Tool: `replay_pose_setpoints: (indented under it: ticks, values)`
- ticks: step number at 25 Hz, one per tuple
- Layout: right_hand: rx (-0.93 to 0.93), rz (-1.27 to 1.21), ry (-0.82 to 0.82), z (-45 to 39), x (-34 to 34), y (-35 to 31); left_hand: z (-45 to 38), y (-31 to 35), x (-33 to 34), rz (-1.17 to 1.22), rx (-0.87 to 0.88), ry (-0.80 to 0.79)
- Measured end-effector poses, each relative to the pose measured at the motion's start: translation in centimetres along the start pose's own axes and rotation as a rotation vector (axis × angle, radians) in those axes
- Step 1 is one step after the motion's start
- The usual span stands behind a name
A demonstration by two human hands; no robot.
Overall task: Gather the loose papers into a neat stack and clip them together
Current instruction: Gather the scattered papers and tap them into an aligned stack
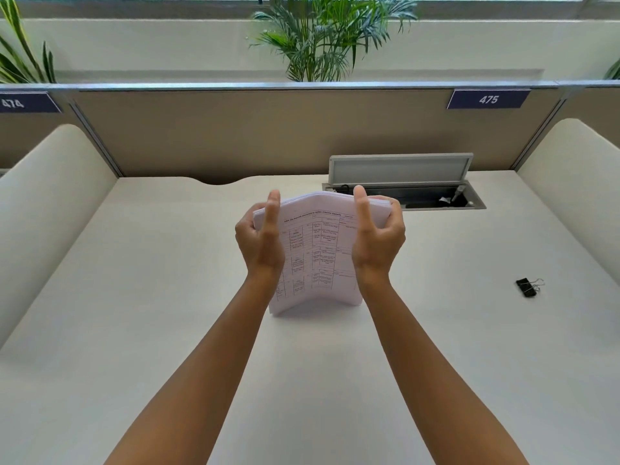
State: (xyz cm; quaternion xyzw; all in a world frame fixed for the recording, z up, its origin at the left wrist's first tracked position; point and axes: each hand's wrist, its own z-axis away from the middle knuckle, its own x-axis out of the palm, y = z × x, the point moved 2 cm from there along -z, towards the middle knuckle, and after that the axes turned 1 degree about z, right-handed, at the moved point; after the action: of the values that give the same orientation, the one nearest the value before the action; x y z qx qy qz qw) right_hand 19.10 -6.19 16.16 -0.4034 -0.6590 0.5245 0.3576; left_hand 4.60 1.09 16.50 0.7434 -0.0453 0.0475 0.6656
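Note:
A stack of printed papers [317, 260] stands upright on its lower edge on the white desk [134, 297], bowed along the middle, with a table of text facing me. My left hand [260, 241] grips its left side and my right hand [377, 238] grips its right side, thumbs on the front, fingers behind. A black binder clip [527, 286] with silver handles lies on the desk far to the right, apart from both hands.
An open cable hatch [402, 193] with a raised grey lid sits in the desk just behind the papers. Padded partitions rise on the left [50, 196] and right [570, 182]. A beige back panel carries the label 475 [488, 99]. Plants stand beyond it.

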Motion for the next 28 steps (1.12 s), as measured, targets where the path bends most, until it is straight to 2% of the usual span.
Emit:
replay_pose_setpoints:
  ticks: [7, 12, 16, 19, 21, 28]
  values:
    - [0.049, 0.072, -0.03, -0.6, 0.5, 0.1, -0.5, 0.1, -0.1, -0.062, -0.04, -0.029]
    - [0.003, 0.031, -0.236, -0.5, -1.0, 2.9, -0.5, -1.5, -1.2, -0.038, 0.045, -0.15]
    - [0.078, 0.058, -0.408, 0.3, -1.9, 7.8, 0.4, -4.2, -1.5, -0.091, -0.08, -0.223]
    - [0.134, -0.018, -0.446, -0.1, -1.7, 7.8, 0.1, -4.3, -1.2, -0.068, -0.127, -0.204]
    - [0.104, -0.023, -0.467, -0.7, -1.4, 7.0, -0.5, -4.0, -1.2, -0.065, -0.115, -0.199]
    - [0.141, -0.03, -0.589, -1.0, -2.0, 8.0, -0.5, -5.3, -2.2, -0.035, -0.183, -0.314]
